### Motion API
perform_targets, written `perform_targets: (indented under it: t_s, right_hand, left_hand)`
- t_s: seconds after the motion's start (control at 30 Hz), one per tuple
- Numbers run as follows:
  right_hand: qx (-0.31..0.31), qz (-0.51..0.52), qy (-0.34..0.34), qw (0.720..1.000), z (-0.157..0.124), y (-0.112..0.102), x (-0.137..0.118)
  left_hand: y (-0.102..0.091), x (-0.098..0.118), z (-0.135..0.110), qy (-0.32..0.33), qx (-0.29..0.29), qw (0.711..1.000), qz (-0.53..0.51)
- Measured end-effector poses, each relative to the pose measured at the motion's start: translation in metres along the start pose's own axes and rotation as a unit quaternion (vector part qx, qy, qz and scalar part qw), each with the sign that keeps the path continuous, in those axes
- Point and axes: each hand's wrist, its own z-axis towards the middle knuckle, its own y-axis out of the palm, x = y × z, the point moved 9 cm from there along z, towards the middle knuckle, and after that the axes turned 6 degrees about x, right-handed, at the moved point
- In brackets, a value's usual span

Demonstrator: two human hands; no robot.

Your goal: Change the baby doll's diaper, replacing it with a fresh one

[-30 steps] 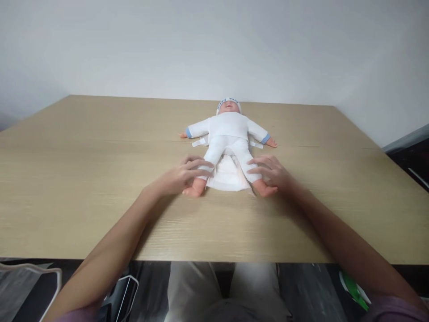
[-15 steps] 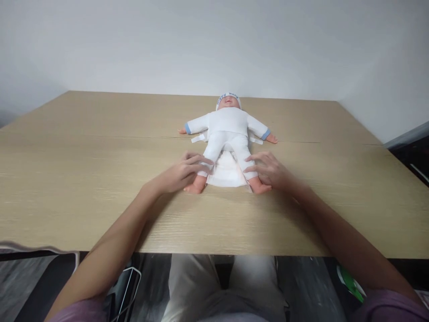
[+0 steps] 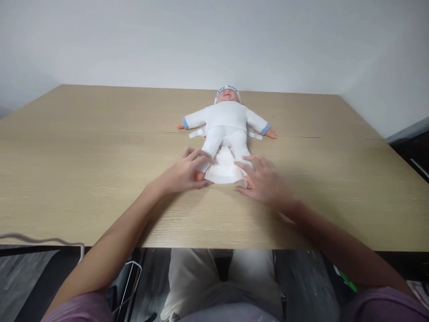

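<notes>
A baby doll [image 3: 226, 115] in a white suit with blue cuffs lies on its back, head toward the wall and legs apart. Beneath it is an unfolded white diaper [image 3: 225, 172]; its front panel lies flat between the legs, and its tabs stick out at both sides of the waist. My left hand [image 3: 186, 172] rests over the lower leg and foot on the left, fingers and thumb apart, by the diaper's edge. Over the other foot is my right hand [image 3: 263, 181], slightly blurred, its fingers spread and thumb near the diaper's front corner. Both feet are partly hidden.
The wooden table [image 3: 100, 179] reaches back to a pale wall [image 3: 201, 40]. A light cable [image 3: 43, 239] runs along the front left edge. A dark object [image 3: 412, 143] stands beyond the right edge. My legs are under the front edge.
Both hands have come down over the doll's feet, with the thumbs now near the diaper's front corners. My right hand has moved inward. The view has shifted slightly.
</notes>
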Motion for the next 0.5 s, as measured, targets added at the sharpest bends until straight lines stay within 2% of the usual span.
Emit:
perform_targets:
  t_s: [0.17, 0.33, 0.5]
  right_hand:
    - [0.029, 0.004, 0.035, 0.999, 0.002, 0.005, 0.005]
    - [0.078, 0.07, 0.052, 0.993, 0.004, 0.001, 0.024]
    - [0.111, 0.09, 0.08, 0.987, 0.012, 0.0, 0.038]
  left_hand:
    - [0.004, 0.001, 0.001, -0.012, 0.019, 1.0, 0.018]
    - [0.006, -0.001, 0.004, -0.064, 0.097, 0.992, 0.057]
    - [-0.011, -0.008, 0.018, -0.108, 0.158, 0.981, 0.034]
